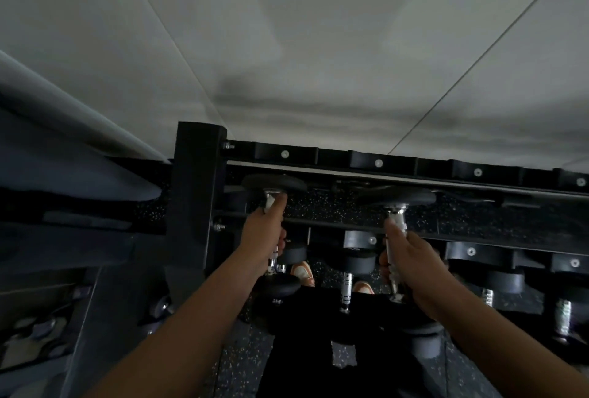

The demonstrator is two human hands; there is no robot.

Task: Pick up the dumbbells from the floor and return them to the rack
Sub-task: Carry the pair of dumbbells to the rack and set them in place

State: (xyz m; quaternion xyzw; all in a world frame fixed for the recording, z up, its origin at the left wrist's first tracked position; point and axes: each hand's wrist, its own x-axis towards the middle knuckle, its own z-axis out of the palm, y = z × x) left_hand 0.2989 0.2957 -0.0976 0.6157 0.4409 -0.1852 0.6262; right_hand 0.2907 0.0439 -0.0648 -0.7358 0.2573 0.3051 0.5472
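Observation:
My left hand (263,233) is closed around the chrome handle of a black dumbbell (274,182), whose far head sits at the top tier of the black rack (196,193). My right hand (414,267) grips the chrome handle of a second black dumbbell (400,196); its far head lies at the same tier, to the right of the first. Both near heads hang below my hands over the lower tier. Whether the far heads rest in the cradles I cannot tell.
Several more dumbbells (347,273) sit on the rack's lower tier. A pale wall (318,47) stands right behind the rack. My shoes (302,273) show on the dark speckled floor (236,365) below. Blurred dark equipment (47,318) fills the left side.

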